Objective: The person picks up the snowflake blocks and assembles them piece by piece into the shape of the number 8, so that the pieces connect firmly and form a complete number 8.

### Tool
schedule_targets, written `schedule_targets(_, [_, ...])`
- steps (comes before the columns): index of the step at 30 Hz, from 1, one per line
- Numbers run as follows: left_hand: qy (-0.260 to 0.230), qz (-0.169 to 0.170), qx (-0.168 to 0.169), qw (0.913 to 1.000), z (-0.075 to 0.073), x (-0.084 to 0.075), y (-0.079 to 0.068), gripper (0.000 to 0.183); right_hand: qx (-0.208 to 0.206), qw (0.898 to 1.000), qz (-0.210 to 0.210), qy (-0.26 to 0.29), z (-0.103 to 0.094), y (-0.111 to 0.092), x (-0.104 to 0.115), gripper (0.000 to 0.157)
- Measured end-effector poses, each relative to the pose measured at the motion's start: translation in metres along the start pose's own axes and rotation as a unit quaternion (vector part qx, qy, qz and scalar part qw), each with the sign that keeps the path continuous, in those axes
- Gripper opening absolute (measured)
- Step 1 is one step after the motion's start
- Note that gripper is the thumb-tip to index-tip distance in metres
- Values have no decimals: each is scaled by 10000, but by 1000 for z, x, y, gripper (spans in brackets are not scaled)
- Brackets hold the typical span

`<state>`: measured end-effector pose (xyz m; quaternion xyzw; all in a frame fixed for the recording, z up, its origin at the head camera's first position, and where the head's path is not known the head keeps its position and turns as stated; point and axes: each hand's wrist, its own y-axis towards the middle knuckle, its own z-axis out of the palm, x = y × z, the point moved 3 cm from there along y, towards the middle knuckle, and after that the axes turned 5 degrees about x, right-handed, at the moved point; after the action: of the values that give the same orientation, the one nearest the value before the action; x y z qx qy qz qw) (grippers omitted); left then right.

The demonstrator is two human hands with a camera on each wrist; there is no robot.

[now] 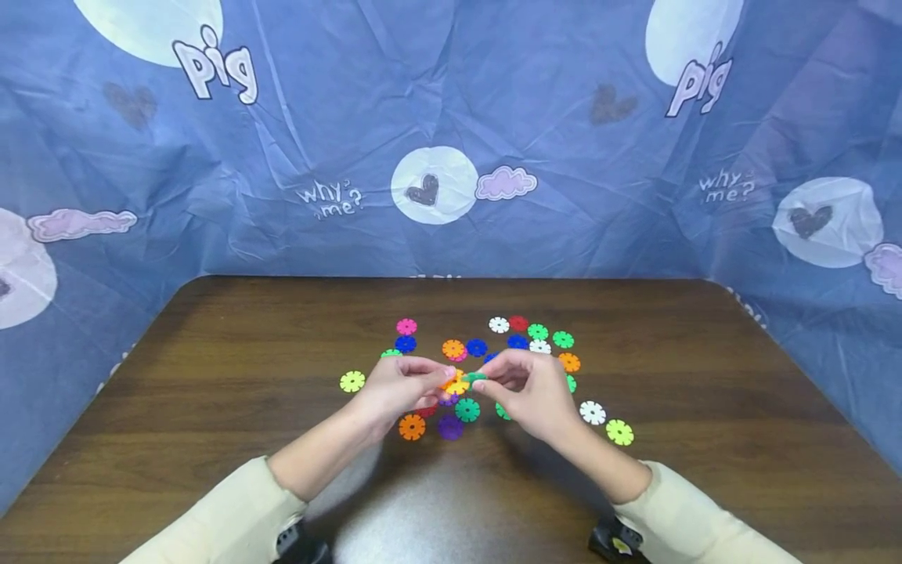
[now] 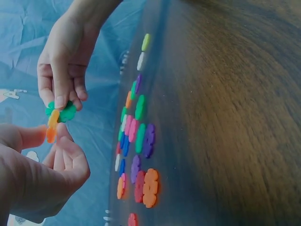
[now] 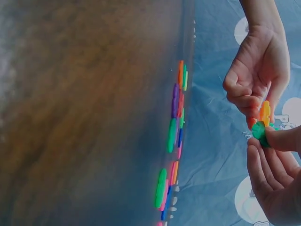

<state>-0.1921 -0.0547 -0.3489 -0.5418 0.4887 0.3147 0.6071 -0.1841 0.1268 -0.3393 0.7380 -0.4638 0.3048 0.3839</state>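
My left hand pinches an orange slotted plastic disc between thumb and fingers. Facing it, my right hand holds a green slotted disc between thumb and fingertips. The two discs meet edge to edge at an angle, raised above the tabletop; in the left wrist view the orange one overlaps the green one's edge. Below the hands lie a teal-green disc, a purple disc and another orange disc. A red disc is partly hidden by my left hand.
Many more coloured discs lie flat around the hands on the wooden table. A yellow-green disc is at the left, a white disc at the right, and a pink disc farther back. A blue printed cloth hangs behind the table.
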Motion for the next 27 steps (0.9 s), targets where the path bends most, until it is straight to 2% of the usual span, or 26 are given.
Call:
schedule_targets(6, [-144,-32,89,9999,1,-1,-3,17,9,10000,14,23,-3,1,-1,10])
schedule_targets(13, [-20,20,973,9953,8,5,-10,23,534,9981,-306,9,-6,3,-6,9])
schedule_targets(16, [69,55,1179,9930,10,6,-10,23,844,9959,-322,-3,-8,4,-6,8])
schedule_targets(23, [414,-28,1076,9933,6,3,-9,20,1553,9868,-419,164,-10,7,-5,8])
schedule_targets(27, [405,34,1252,9913,7,4,-11,21,1711,9837,-539,95,-10,10,-3,8])
